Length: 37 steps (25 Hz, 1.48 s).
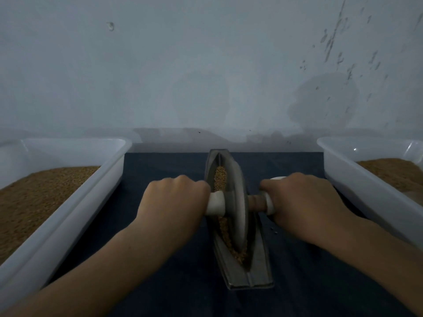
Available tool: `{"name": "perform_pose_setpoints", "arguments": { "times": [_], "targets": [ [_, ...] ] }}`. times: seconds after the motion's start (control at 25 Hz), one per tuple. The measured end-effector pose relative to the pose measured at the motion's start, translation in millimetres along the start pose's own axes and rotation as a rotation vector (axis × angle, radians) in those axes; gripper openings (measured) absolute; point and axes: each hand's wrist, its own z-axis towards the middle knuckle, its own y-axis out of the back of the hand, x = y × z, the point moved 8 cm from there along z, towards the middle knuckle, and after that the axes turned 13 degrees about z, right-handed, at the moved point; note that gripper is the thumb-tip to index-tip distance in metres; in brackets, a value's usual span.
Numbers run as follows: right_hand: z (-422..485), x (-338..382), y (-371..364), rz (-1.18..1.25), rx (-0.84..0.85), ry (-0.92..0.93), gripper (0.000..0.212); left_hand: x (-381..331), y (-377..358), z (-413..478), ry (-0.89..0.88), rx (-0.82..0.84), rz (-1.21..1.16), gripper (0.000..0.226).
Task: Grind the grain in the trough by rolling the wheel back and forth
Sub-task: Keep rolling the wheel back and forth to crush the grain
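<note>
A narrow grey metal trough lies lengthwise on a dark blue cloth, running away from me. Brown grain fills its groove, both beyond the wheel and in front of it. A grey metal wheel stands upright in the groove, about midway along the trough. An axle handle with white-wrapped ends passes through the wheel's centre. My left hand is closed around the left end of the handle. My right hand is closed around the right end.
A white plastic tray holding brown grain stands to the left of the trough. A second white tray with grain stands to the right. A pale wall rises just behind the trough's far end. A few specks lie on the cloth.
</note>
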Motion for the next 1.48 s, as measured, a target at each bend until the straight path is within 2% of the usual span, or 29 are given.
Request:
{"name": "perform_pose_setpoints", "arguments": {
  "times": [0.08,0.4,0.6,0.76,0.84,0.96,1.08,1.24,1.36,1.48],
  "targets": [
    [0.2,1.7,2.5,-0.014,0.006,-0.001,0.038,1.3,-2.2,0.3,0.01,-0.008,-0.004,0.04],
    [95.4,-9.3,-21.5,0.009,0.012,-0.11,0.011,15.7,-38.4,74.2,0.125,0.009,-0.079,0.004],
    [37.0,-2.3,-10.7,0.032,0.014,-0.044,0.036,6.7,-16.9,33.5,0.042,-0.007,-0.068,0.014],
    [-11.8,5.5,10.3,0.008,-0.071,0.054,0.047,3.1,10.2,-5.9,-0.015,-0.077,-0.004,0.046],
    [-4.6,2.2,5.5,0.004,-0.032,0.035,0.044,3.7,3.7,1.0,-0.003,-0.044,-0.006,0.04],
    [37.9,-6.5,-13.9,0.055,-0.041,-0.049,0.031,5.7,-16.5,38.3,0.063,-0.027,-0.008,0.016],
    [83.4,-20.3,-30.0,0.094,-0.019,-0.134,0.021,13.3,-24.3,76.4,0.09,-0.019,0.019,0.008],
    [63.0,-17.7,-26.4,0.099,-0.043,-0.071,0.029,13.9,-22.9,64.9,0.035,-0.017,-0.027,0.009],
    [19.4,-5.3,-9.3,0.032,-0.063,0.018,0.033,9.9,-13.9,19.0,0.022,-0.064,-0.041,0.03],
    [-4.8,-0.9,2.4,-0.018,-0.035,0.01,0.034,8.8,3.2,-4.2,0.002,-0.145,-0.002,0.045]
  ]
}}
